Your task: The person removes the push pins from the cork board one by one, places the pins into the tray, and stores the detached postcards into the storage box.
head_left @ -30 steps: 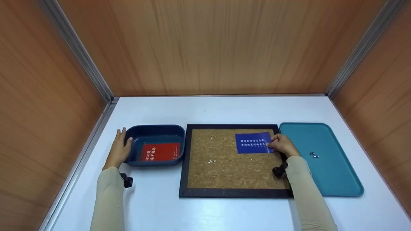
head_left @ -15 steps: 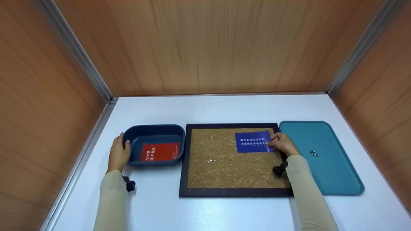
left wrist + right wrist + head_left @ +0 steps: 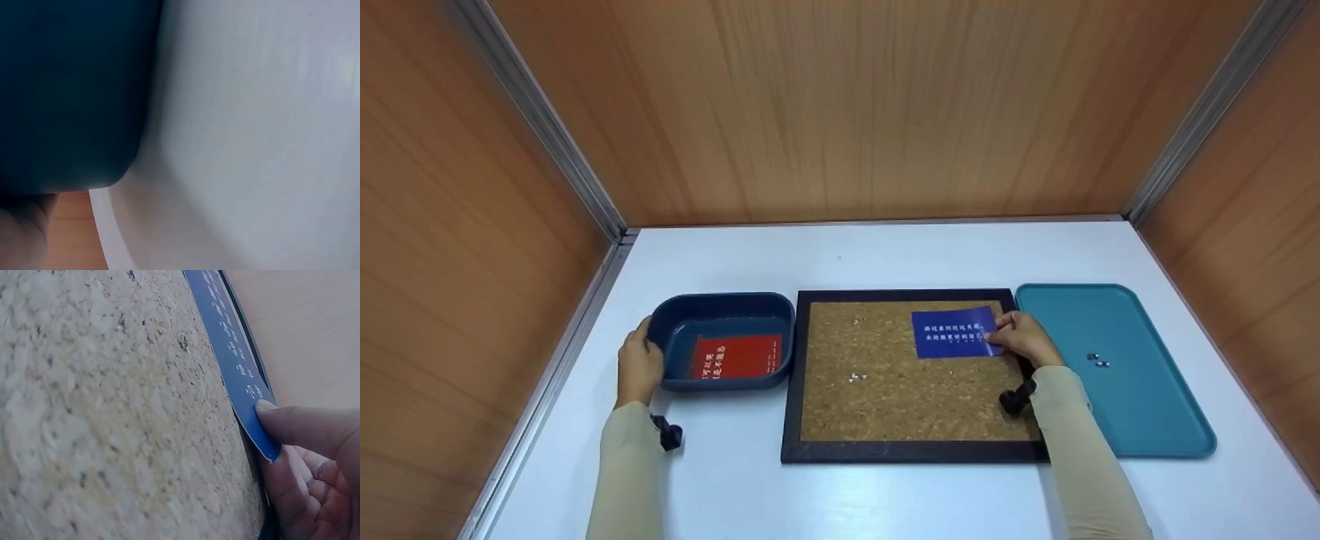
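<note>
My right hand pinches the right edge of a blue card with white writing. The thumb lies on top of the card and the fingers curl beneath it, as the right wrist view shows. The card lies over the upper right of a dark-framed cork board. Over on the left, my left hand rests along the outer left side of a dark blue bin, its fingers partly out of sight beyond the wall. Inside the bin lies a red card with white writing.
Several small shiny pieces lie on the cork. Right of the board stands a teal tray with a few small silvery pieces on it. Wooden panels enclose the white table at the back and sides.
My left hand, spread at the bin's left rim a second ago, has drawn back a little and now lies lower along its outer wall. The right hand and blue card have barely moved.
</note>
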Demonstrator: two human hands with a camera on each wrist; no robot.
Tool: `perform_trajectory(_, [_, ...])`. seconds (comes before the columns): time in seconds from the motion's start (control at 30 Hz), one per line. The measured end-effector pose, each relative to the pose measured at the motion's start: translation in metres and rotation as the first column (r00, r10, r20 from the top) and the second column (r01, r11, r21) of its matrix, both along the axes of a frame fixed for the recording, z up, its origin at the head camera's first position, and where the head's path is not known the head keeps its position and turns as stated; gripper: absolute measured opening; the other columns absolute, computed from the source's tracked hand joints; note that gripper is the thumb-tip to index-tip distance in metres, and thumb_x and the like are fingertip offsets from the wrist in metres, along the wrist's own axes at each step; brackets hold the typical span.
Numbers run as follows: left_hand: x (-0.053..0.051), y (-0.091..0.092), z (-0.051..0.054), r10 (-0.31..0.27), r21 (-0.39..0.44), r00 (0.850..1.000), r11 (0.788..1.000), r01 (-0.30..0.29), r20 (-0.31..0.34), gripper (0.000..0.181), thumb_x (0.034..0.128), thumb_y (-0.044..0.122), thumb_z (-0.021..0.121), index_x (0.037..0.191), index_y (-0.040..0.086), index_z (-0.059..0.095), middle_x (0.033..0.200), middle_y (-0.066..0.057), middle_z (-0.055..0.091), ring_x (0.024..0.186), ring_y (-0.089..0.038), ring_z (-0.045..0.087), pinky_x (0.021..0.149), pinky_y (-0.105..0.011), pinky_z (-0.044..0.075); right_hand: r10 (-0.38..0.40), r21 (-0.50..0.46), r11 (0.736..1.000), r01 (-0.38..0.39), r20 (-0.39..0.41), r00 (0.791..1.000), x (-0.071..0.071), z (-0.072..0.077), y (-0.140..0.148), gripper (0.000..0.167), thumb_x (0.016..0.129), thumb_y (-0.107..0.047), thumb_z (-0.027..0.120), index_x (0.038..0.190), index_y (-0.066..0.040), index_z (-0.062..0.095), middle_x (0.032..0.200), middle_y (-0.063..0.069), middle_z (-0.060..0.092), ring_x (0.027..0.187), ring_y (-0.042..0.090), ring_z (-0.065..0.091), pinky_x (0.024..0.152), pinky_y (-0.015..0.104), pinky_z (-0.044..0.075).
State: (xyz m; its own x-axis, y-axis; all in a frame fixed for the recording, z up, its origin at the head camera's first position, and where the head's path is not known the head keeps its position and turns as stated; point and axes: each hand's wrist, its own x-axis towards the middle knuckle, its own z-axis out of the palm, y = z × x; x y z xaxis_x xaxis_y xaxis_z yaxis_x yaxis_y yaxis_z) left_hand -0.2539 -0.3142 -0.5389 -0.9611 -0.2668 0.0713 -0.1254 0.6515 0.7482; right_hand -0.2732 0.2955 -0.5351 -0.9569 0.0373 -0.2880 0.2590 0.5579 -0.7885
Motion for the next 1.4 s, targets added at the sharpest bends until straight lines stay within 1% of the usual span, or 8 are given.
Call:
perform_trajectory(0.1, [0.002, 0.000, 0.001, 0.007, -0.027, 1.000, 1.000, -0.007, 0.011, 0.049, 0.1002, 0.001, 0.028, 0.149, -0.003, 0.027, 0.138, -0.033, 0.041, 0.133, -0.045, 0.037, 0.113, -0.056, 0.030, 0.005, -0.008, 1.000, -0.005, -0.004, 1.000, 0.000, 0.000, -0.001, 0.039, 0.088, -0.014, 0.068, 0.116, 0.006, 0.050, 0.089, 0.005, 0.055, 0.075, 0.013, 0.055, 0.064, 0.026, 0.048])
perform_trajectory(0.3, [0.002, 0.003, 0.002, 0.003, -0.120, 1.000, 0.993, -0.002, 0.016, 0.052, 0.0964, -0.003, 0.032, 0.148, -0.004, 0.028, 0.136, -0.035, 0.043, 0.130, -0.049, 0.040, 0.110, -0.057, 0.032, 0.000, 0.007, 1.000, 0.000, -0.025, 1.000, 0.002, -0.001, -0.002, 0.037, 0.088, -0.014, 0.067, 0.114, 0.006, 0.050, 0.089, 0.006, 0.055, 0.075, 0.013, 0.055, 0.064, 0.026, 0.048])
perform_trajectory(0.43, [0.001, 0.003, 0.003, 0.008, -0.152, 1.000, 0.988, -0.005, 0.020, 0.053, 0.0950, -0.004, 0.032, 0.148, -0.004, 0.028, 0.136, -0.035, 0.043, 0.130, -0.048, 0.039, 0.110, -0.056, 0.032, -0.004, 0.006, 1.000, 0.004, -0.029, 1.000, 0.002, -0.002, -0.003, 0.037, 0.089, -0.016, 0.066, 0.115, 0.006, 0.050, 0.090, 0.006, 0.056, 0.074, 0.012, 0.056, 0.064, 0.027, 0.048])
perform_trajectory(0.77, [0.001, 0.004, 0.004, 0.013, -0.116, 1.000, 0.993, -0.011, 0.018, 0.054, 0.0953, -0.004, 0.031, 0.149, -0.003, 0.027, 0.137, -0.034, 0.042, 0.131, -0.047, 0.039, 0.110, -0.056, 0.033, -0.007, -0.040, 0.999, 0.006, -0.029, 1.000, 0.003, -0.002, 0.000, 0.044, 0.088, -0.015, 0.068, 0.120, 0.009, 0.049, 0.093, 0.008, 0.061, 0.072, 0.009, 0.061, 0.065, 0.024, 0.054])
perform_trajectory(0.93, [0.002, 0.005, 0.001, 0.018, -0.122, 1.000, 0.992, -0.017, 0.012, 0.053, 0.0958, -0.003, 0.031, 0.149, -0.003, 0.027, 0.136, -0.033, 0.043, 0.130, -0.047, 0.041, 0.109, -0.055, 0.035, 0.000, -0.087, 0.996, -0.001, -0.007, 1.000, 0.006, -0.002, 0.004, 0.049, 0.088, -0.018, 0.070, 0.122, 0.009, 0.048, 0.101, 0.010, 0.059, 0.077, 0.009, 0.062, 0.069, 0.023, 0.056])
perform_trajectory(1.07, [0.003, 0.007, -0.001, 0.023, -0.134, 1.000, 0.991, -0.021, 0.014, 0.053, 0.0963, -0.002, 0.032, 0.149, -0.003, 0.028, 0.136, -0.033, 0.044, 0.129, -0.047, 0.041, 0.109, -0.056, 0.034, 0.006, -0.145, 0.989, -0.001, 0.031, 1.000, 0.011, -0.002, 0.008, 0.051, 0.088, -0.022, 0.070, 0.123, 0.007, 0.047, 0.104, 0.006, 0.057, 0.083, 0.008, 0.061, 0.073, 0.023, 0.056])
perform_trajectory(1.2, [0.003, 0.006, 0.000, 0.019, -0.138, 1.000, 0.990, -0.016, 0.021, 0.053, 0.0962, -0.002, 0.032, 0.149, -0.003, 0.027, 0.136, -0.034, 0.043, 0.129, -0.048, 0.041, 0.109, -0.057, 0.034, -0.008, -0.238, 0.971, 0.024, 0.064, 0.998, 0.014, 0.000, 0.009, 0.049, 0.087, -0.022, 0.072, 0.120, 0.004, 0.047, 0.097, -0.002, 0.056, 0.081, 0.005, 0.061, 0.072, 0.021, 0.055])
perform_trajectory(1.4, [0.003, 0.005, 0.000, 0.019, -0.146, 1.000, 0.989, -0.020, -0.014, 0.053, 0.0948, -0.004, 0.032, 0.148, -0.005, 0.029, 0.134, -0.034, 0.044, 0.127, -0.048, 0.043, 0.107, -0.056, 0.036, 0.000, -0.332, 0.943, 0.025, 0.075, 0.997, 0.015, 0.006, 0.006, 0.047, 0.086, -0.020, 0.073, 0.120, 0.002, 0.047, 0.092, -0.006, 0.057, 0.079, 0.003, 0.062, 0.069, 0.019, 0.055])
